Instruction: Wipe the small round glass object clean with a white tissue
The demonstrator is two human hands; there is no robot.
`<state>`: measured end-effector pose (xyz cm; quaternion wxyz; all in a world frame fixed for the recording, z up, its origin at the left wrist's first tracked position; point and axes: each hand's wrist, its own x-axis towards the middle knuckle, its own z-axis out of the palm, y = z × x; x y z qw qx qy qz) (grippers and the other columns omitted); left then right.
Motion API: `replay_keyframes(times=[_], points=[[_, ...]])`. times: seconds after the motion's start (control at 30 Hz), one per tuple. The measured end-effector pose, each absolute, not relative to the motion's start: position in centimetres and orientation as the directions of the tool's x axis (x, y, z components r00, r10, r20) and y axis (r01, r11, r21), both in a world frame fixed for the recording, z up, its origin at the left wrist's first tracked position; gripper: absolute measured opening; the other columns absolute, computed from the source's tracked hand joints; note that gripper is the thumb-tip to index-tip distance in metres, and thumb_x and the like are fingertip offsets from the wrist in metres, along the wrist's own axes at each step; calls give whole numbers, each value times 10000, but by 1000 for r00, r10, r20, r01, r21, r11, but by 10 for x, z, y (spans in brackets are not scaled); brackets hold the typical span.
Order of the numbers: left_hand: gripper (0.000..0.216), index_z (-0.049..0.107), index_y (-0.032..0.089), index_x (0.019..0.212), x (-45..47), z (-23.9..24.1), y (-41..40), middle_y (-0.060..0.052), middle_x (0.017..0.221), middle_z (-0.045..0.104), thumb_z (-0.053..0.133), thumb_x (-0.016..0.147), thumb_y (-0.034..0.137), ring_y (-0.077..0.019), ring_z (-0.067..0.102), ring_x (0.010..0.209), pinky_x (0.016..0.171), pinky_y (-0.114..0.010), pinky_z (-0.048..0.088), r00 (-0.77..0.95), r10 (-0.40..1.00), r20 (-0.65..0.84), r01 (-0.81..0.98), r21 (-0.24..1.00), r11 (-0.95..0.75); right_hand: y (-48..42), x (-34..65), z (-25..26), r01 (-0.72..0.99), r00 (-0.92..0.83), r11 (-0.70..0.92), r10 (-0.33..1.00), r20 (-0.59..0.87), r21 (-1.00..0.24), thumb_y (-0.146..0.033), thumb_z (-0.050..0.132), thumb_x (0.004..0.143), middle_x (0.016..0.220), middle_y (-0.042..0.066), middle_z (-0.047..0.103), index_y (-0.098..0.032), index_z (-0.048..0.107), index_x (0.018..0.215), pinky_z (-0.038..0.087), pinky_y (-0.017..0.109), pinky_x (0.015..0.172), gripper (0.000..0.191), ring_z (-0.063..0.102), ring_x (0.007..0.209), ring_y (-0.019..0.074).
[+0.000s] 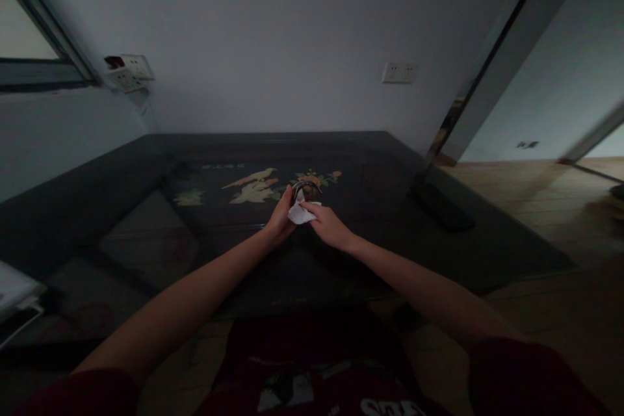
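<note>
Above the middle of the dark table, my left hand (280, 221) is closed around a shiny, curved metal piece (316, 186) with a hoop-like shape. Too little of it shows to tell its kind. My right hand (329, 224) pinches a crumpled white tissue (300, 213) against the lower part of that metal piece. Both hands are close together, the tissue between them. Part of the metal is hidden behind the fingers and tissue.
The glossy dark table (390, 227) has a bird-and-flower picture (258, 188) on it. A long dark object (441, 208) lies at the right. White items (17, 292) sit at the left edge. Wall sockets (400, 73) and a power strip (127, 80) are behind.
</note>
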<state>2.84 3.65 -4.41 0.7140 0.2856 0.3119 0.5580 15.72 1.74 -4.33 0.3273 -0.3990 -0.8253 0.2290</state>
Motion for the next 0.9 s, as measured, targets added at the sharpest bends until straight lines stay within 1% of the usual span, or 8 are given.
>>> replay_keyframes(times=[0.13, 0.27, 0.33, 0.4, 0.5, 0.63, 0.8, 0.9], points=[[435, 641, 117, 1101, 31, -43, 39, -122, 1000, 717, 313, 997, 383, -208, 671, 946, 858, -311, 523, 211, 971, -113, -627, 746, 223, 12, 166, -32, 741, -513, 586, 809, 286, -327, -19, 410, 849, 1291, 89, 620, -185, 594, 1251, 450, 360, 989, 472, 576, 1181, 211], [414, 639, 128, 1084, 30, -47, 41, -119, 980, 712, 328, 993, 387, -187, 668, 848, 765, -289, 535, 223, 968, -114, -632, 739, 233, 8, 170, -21, 802, -584, 597, 770, 256, 34, -89, 383, 933, 1256, 139, 628, -128, 623, 1171, 474, 389, 926, 340, 548, 1203, 252], [414, 647, 129, 1051, 29, -48, 41, -121, 971, 707, 347, 986, 407, -174, 659, 798, 714, -270, 530, 224, 968, -111, -626, 745, 230, 7, 169, -20, 804, -590, 582, 758, 277, 121, -102, 377, 946, 1287, 160, 603, -103, 624, 1152, 459, 407, 940, 322, 497, 1260, 266], [405, 652, 135, 1012, 28, -49, 42, -109, 941, 707, 350, 986, 404, -156, 648, 750, 671, -247, 519, 222, 969, -108, -623, 748, 226, 7, 167, -21, 808, -585, 573, 756, 294, 134, -102, 372, 949, 1303, 163, 592, -99, 626, 1144, 454, 403, 947, 321, 462, 1295, 265], [366, 656, 140, 953, 30, -49, 42, -84, 849, 705, 371, 985, 369, -139, 633, 681, 625, -227, 504, 202, 973, -111, -629, 747, 216, 9, 166, -26, 815, -564, 577, 771, 295, 51, -80, 385, 929, 1273, 153, 612, -111, 638, 1130, 465, 370, 943, 325, 497, 1257, 249], [357, 655, 138, 969, 32, -48, 43, -83, 833, 708, 362, 989, 341, -161, 659, 737, 689, -255, 525, 193, 975, -111, -638, 741, 211, 14, 168, -34, 766, -512, 586, 805, 300, -265, 2, 401, 839, 1228, 110, 651, -153, 652, 1148, 451, 359, 979, 427, 578, 1159, 221], [400, 654, 128, 1023, 29, -47, 41, -101, 870, 720, 354, 986, 390, -194, 681, 831, 786, -302, 537, 160, 974, -160, -597, 770, 224, 23, 162, -43, 419, -445, 508, 837, 318, -752, 11, 417, 747, 1186, 61, 686, -198, 654, 1186, 455, 373, 985, 542, 622, 1096, 209], [447, 648, 130, 1080, 27, -47, 39, -120, 915, 725, 337, 981, 435, -227, 682, 902, 831, -345, 537, 196, 967, -160, -582, 775, 246, 26, 156, -49, 232, -438, 452, 839, 322, -861, 0, 428, 729, 1203, 55, 678, -201, 619, 1243, 460, 375, 987, 585, 623, 1096, 199]])
